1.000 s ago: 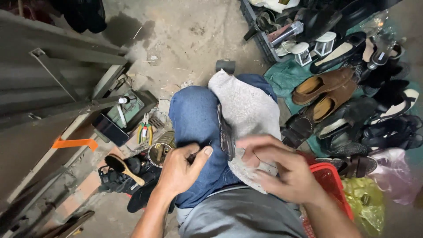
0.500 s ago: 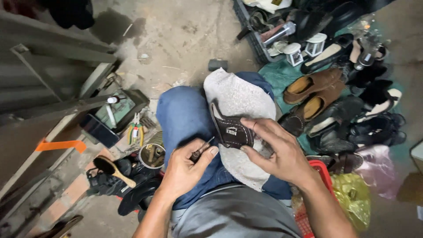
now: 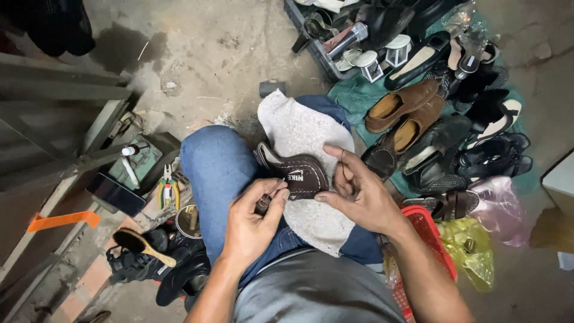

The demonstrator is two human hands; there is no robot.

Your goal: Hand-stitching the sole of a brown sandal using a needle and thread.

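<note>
A dark brown sandal [image 3: 294,172] lies on a grey cloth [image 3: 302,134] spread over my lap, on my blue jeans [image 3: 218,173]. My right hand [image 3: 357,194] steadies the sandal from the right, thumb against its lower edge and fingers along its side. Pinched between the fingers of my left hand [image 3: 252,220] is a small thin tool [image 3: 270,192] whose tip touches the sandal's left end.
Many shoes lie on a green sheet at the right, among them a brown pair [image 3: 406,113]. A red basket [image 3: 433,236] and yellow bag [image 3: 472,248] sit beside my right arm. Pliers [image 3: 167,188], a wooden brush [image 3: 140,245] and a tin [image 3: 190,218] are at my left.
The sandal was turned from edge-on to flat, strap side up, on the cloth. My left hand brought the thin tool up to its left end.
</note>
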